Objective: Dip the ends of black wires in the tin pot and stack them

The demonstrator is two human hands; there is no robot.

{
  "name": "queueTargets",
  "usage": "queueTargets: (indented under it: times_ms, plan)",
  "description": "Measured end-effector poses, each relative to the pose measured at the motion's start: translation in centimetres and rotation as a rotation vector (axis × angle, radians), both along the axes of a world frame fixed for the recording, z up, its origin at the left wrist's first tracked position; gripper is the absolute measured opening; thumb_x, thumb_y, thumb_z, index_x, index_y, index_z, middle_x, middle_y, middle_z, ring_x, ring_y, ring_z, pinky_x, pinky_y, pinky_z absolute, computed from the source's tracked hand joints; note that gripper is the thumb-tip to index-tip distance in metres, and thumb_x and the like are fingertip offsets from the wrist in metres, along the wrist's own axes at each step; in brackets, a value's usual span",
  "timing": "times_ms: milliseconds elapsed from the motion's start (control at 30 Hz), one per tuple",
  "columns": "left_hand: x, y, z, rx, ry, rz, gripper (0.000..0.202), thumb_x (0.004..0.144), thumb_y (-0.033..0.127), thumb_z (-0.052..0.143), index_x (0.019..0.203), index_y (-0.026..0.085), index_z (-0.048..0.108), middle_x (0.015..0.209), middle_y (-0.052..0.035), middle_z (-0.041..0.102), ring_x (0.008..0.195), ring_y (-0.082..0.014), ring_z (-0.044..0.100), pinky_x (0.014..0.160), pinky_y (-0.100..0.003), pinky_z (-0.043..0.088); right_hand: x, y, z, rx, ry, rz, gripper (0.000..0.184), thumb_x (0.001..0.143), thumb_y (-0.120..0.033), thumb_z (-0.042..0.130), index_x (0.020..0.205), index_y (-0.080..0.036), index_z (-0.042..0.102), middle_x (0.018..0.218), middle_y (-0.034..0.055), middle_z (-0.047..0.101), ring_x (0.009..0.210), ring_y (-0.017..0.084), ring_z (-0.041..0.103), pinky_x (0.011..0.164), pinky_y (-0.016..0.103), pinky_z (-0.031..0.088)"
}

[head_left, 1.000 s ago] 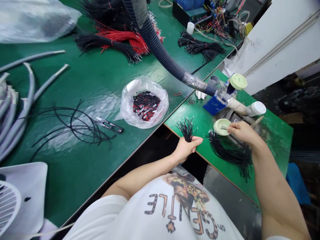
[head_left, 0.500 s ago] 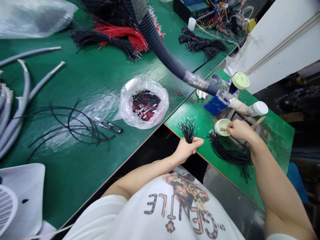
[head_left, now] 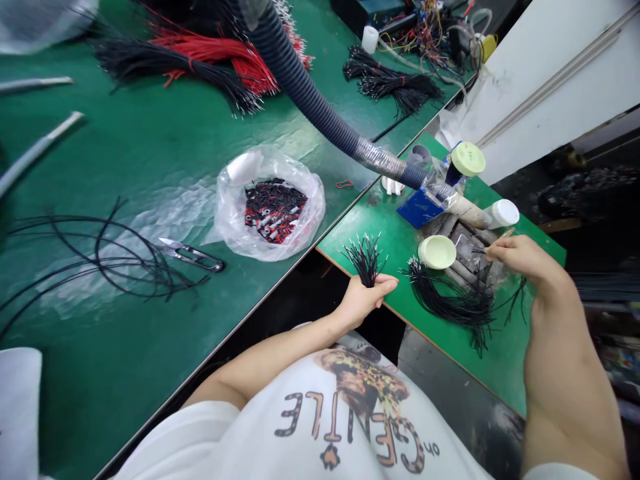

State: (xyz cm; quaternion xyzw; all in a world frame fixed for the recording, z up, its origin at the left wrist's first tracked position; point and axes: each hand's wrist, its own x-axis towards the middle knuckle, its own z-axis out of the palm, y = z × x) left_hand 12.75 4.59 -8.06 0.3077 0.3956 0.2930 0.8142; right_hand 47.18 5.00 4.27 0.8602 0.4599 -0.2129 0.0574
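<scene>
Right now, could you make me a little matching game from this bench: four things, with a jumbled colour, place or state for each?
Things:
1. Left hand
2. Right hand
3. Snips
4. Open-topped cup

Descriptions:
A. Pale green
B. Gripping a thick bunch of black wires
C. Lying beside the plastic bag
D. Pinching a few thin wires

Pairs: 1-B, 2-D, 3-C, 4-A

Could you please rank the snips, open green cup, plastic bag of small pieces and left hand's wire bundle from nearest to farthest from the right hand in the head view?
From the right hand:
1. Open green cup, just to its left.
2. Wire bundle, in the left hand.
3. Plastic bag, left of the bundle.
4. Snips, left of the bag.
</scene>
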Motion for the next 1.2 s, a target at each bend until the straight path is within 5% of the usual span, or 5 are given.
queueTargets:
  times_ms: [200, 500, 767, 1067, 1200]
  plan:
    - [0.0, -0.1, -0.4, 0.01, 0.021, -0.011, 0.046, 0.065, 0.051, 0.085, 0.086, 0.011, 0.078, 0.04, 0.0067, 0.043, 0.04, -0.0057, 0.032, 0.043, -0.022, 0.021, 2.7, 0.8, -3.0, -0.044, 0.0, -0.056, 0.03, 0.087, -0.024, 0.06, 0.067, -0.005, 0.072, 0.047, 0.0017, 0.052, 0.047, 0.009, 0.041, 0.052, 0.031, 0.028]
    - [0.0, -0.1, -0.3, 0.021, 0.032, -0.01, 0.045, 0.066, 0.051, 0.084, 0.086, 0.011, 0.079, 0.04, 0.0064, 0.044, 0.04, -0.0056, 0.033, 0.044, -0.022, 0.023, 3.2, 2.3, -4.5, -0.315, -0.043, -0.181, 0.035, 0.1, -0.038, 0.055, 0.119, -0.01, 0.065, 0.119, 0.01, 0.065, 0.103, 0.023, 0.066, 0.085, 0.038, 0.057]
    - [0.1, -0.1, -0.5, 0.015, 0.03, -0.018, 0.043, 0.067, 0.05, 0.084, 0.087, 0.012, 0.079, 0.041, 0.006, 0.045, 0.04, -0.0059, 0.034, 0.044, -0.022, 0.023, 2.8, 2.7, -5.3, -0.319, -0.069, -0.133, 0.033, 0.1, -0.039, 0.055, 0.115, -0.011, 0.066, 0.113, 0.0079, 0.067, 0.098, 0.021, 0.067, 0.082, 0.036, 0.057]
    - [0.1, -0.1, -0.4, 0.023, 0.01, -0.009, 0.044, 0.067, 0.049, 0.085, 0.087, 0.011, 0.078, 0.04, 0.0068, 0.044, 0.04, -0.005, 0.032, 0.043, -0.021, 0.019, 1.3, -2.2, 2.4, -0.076, -0.348, -0.032, 0.018, 0.085, -0.029, 0.067, 0.079, -0.014, 0.076, 0.08, 0.0118, 0.068, 0.064, 0.016, 0.048, 0.065, 0.033, 0.028]
    - [0.0, 0.1, -0.4, -0.002, -0.016, -0.013, 0.045, 0.065, 0.049, 0.086, 0.087, 0.01, 0.078, 0.039, 0.0072, 0.043, 0.039, -0.0043, 0.031, 0.042, -0.021, 0.017, -4.0, -6.5, 2.3, 0.114, -0.633, 0.077, 0.026, 0.091, -0.041, 0.058, 0.086, -0.02, 0.074, 0.073, 0.0098, 0.066, 0.057, 0.016, 0.039, 0.059, 0.03, 0.022]
